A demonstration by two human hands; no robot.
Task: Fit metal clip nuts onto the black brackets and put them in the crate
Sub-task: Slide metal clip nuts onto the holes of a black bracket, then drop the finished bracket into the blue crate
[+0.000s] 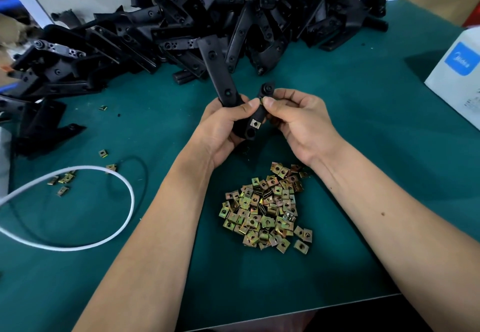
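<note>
Left hand (228,121) grips the bracket (220,72) above the desk (337,113); right hand (293,118) pinches a clip nut (261,101) at its edge — best pushed on square until its hole lines up

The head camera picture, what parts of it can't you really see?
- Second clip nut: head view, the fingers of both hands pinch over it, only a sliver shows.
- Bracket: its lower middle is wrapped by the left hand.
- Crate: nowhere in view.
- White box: cut off by the right edge; small print too tiny.
- Bracket pile: parts overlap, uncountable.
</note>
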